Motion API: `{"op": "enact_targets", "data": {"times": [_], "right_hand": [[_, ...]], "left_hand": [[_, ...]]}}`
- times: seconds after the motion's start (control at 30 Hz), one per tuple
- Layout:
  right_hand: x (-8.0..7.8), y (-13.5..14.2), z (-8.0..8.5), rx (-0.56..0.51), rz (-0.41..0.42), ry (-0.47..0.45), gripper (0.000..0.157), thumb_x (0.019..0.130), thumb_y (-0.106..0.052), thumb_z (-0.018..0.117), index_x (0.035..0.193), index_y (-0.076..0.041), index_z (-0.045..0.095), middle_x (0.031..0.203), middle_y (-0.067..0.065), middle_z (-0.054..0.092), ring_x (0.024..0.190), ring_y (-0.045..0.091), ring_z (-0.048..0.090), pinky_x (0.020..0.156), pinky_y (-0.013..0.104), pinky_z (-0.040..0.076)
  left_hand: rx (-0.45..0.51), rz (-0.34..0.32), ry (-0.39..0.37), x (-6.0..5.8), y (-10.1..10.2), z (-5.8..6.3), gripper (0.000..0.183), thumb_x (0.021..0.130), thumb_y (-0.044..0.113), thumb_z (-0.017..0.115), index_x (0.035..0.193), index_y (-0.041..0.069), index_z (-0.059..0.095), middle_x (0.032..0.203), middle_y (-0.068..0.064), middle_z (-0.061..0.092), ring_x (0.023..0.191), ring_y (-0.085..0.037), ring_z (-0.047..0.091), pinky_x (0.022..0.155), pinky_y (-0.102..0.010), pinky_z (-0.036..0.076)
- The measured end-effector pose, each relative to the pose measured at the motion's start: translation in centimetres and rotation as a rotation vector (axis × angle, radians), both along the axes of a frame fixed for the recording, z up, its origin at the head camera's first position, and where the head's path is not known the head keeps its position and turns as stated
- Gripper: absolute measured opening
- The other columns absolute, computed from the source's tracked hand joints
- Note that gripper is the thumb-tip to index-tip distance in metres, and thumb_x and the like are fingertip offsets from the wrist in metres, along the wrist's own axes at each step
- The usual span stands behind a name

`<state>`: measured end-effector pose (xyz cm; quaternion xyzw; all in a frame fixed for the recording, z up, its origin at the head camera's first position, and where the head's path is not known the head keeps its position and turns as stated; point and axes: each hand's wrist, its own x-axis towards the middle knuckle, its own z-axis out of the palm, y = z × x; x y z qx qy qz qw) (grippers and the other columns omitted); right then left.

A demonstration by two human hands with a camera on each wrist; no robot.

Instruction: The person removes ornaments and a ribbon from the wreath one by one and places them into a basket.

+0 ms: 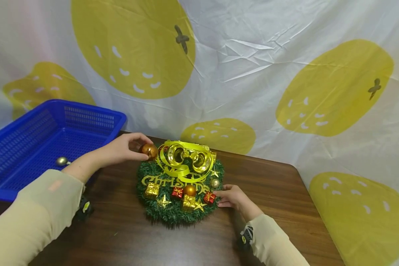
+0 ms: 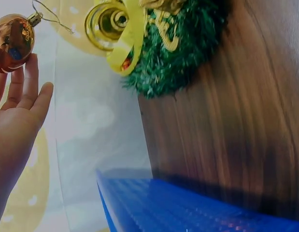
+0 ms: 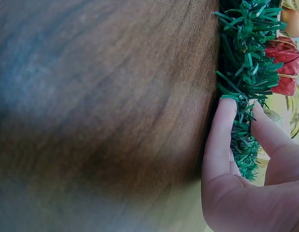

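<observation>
In the head view my left hand [image 1: 126, 149] holds a shiny copper-coloured bauble [image 1: 149, 151] between thumb and fingers, at the far left rim of a green tinsel Christmas wreath [image 1: 173, 218]. The left wrist view shows the bauble's gold cap and thin string loop [image 2: 53, 19]. My right hand [image 1: 235, 199] pinches the wreath's right edge, thumb above and fingers below, beside a small red gift box [image 1: 209, 197]. Two gold bells [image 1: 176, 154] with a yellow ribbon [image 1: 179, 173] lie across the wreath's upper part, above gold "Christmas" lettering [image 1: 153, 180].
A blue plastic basket [image 1: 111, 114] stands at the left, with a small pale-gold bauble [image 1: 62, 161] inside. The wreath lies on a dark brown wooden table [image 1: 269, 184]. Behind the table hangs a white cloth [image 1: 239, 92] with yellow fruit prints.
</observation>
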<state>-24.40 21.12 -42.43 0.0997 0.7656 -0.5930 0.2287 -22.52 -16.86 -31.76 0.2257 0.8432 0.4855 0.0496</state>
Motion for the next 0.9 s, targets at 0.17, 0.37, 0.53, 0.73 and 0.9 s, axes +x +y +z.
{"op": "enact_targets", "data": {"times": [0.17, 0.37, 0.53, 0.73, 0.9], "right_hand": [[0.0, 0.1, 0.0, 0.002, 0.000, -0.002, 0.075, 0.089, -0.005, 0.060, 0.142, 0.017, 0.011, 0.073, 0.002, 0.056, 0.052, 0.011, 0.057, 0.054, 0.024, 0.055], [0.0, 0.1, 0.1, 0.004, 0.002, -0.005, 0.076, 0.089, -0.005, 0.060, 0.142, 0.016, 0.010, 0.073, 0.002, 0.055, 0.051, 0.011, 0.057, 0.054, 0.024, 0.055], [0.0, 0.2, 0.1, -0.001, 0.003, -0.004, 0.076, 0.089, -0.005, 0.061, 0.142, 0.016, 0.010, 0.069, 0.001, 0.054, 0.051, 0.011, 0.057, 0.053, 0.023, 0.055], [-0.1, 0.1, 0.1, 0.002, 0.010, -0.004, 0.077, 0.088, -0.006, 0.061, 0.142, 0.016, 0.011, 0.069, 0.001, 0.053, 0.051, 0.010, 0.057, 0.053, 0.023, 0.055], [-0.1, 0.1, 0.0, -0.001, 0.008, -0.005, 0.077, 0.089, -0.006, 0.061, 0.142, 0.016, 0.010, 0.071, 0.002, 0.054, 0.051, 0.011, 0.058, 0.053, 0.023, 0.055]], "left_hand": [[0.011, 0.034, -0.029, -0.1, -1.1, 0.6, 0.041, 0.083, 0.011, 0.069, 0.120, 0.001, 0.055, 0.117, -0.017, 0.058, 0.097, -0.016, 0.062, 0.078, -0.025, 0.051], [0.021, 0.057, -0.049, 0.0, -2.4, 1.1, 0.041, 0.085, 0.009, 0.067, 0.122, -0.001, 0.053, 0.117, -0.019, 0.056, 0.087, -0.004, 0.060, 0.074, -0.023, 0.051], [-0.010, 0.096, -0.041, 0.2, -3.5, 1.6, 0.041, 0.086, 0.011, 0.065, 0.124, 0.000, 0.052, 0.114, -0.015, 0.057, 0.083, -0.002, 0.060, 0.074, -0.023, 0.051], [-0.073, 0.170, -0.033, 0.3, -5.1, 1.7, 0.044, 0.089, 0.020, 0.064, 0.127, 0.003, 0.052, 0.117, -0.012, 0.057, 0.084, 0.002, 0.059, 0.077, -0.022, 0.048], [-0.108, 0.237, -0.023, 0.0, -6.6, 1.4, 0.046, 0.089, 0.024, 0.063, 0.128, 0.003, 0.052, 0.117, -0.009, 0.057, 0.084, 0.005, 0.056, 0.075, -0.018, 0.046]]}}
